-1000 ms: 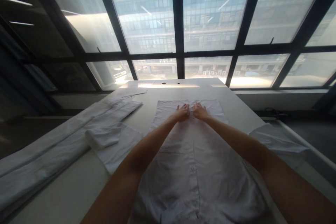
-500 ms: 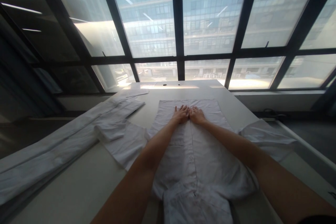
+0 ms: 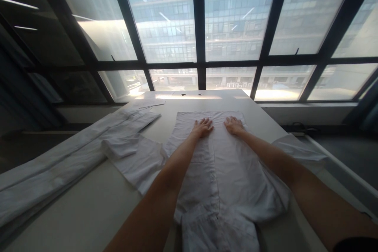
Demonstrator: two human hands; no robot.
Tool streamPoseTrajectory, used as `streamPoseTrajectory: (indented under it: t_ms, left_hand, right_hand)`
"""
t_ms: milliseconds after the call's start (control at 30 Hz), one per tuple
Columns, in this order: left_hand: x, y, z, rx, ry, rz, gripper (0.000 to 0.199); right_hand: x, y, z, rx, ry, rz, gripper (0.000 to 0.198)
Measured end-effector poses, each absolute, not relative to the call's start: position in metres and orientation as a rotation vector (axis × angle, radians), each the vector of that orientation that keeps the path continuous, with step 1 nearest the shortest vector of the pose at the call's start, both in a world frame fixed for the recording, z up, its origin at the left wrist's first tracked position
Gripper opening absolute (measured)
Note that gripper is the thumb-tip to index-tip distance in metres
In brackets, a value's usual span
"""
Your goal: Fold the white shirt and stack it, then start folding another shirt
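A white buttoned shirt (image 3: 233, 165) lies spread out on the white table (image 3: 88, 208), its hem at the far end and its sleeves out to both sides. Flat on the fabric near the hem, just left of the button placket, rests my left hand (image 3: 203, 127), fingers spread. My right hand (image 3: 234, 125) presses on the right front panel, also with its fingers apart, a short way from the left hand. Neither hand grips the cloth. Wrinkles run through the lower right part of the shirt, and its near end hangs toward me.
White folded garments (image 3: 65, 165) lie in a long pile along the table's left side. Beyond the far edge stands a large window wall (image 3: 201, 27) with dark frames. A white rail (image 3: 339, 161) runs along the right, and a dark curtain (image 3: 23, 86) hangs at the left.
My right hand has slid to the right across the shirt, away from my left hand, which it was beside. My left hand stays in nearly the same place.
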State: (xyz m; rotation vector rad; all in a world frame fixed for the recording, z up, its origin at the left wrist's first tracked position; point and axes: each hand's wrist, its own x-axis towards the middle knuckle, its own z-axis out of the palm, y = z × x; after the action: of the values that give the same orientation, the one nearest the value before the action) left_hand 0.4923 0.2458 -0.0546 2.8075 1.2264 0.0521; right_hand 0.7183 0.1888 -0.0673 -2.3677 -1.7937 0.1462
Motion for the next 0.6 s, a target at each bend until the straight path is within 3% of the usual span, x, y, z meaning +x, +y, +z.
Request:
streamPoseTrajectory:
  t_ms: [400,600]
  left_hand:
    - [0.494,0.247,-0.057,2.807,1.240,0.090,0.062]
    - [0.492,0.237,-0.054,2.857,1.269,0.372,0.055]
  right_hand:
    - [0.740,0.192,-0.077,-2.378,-1.740,0.080,0.064]
    - [0.740,0.192,-0.076,-2.368,-1.730,0.075,0.064]
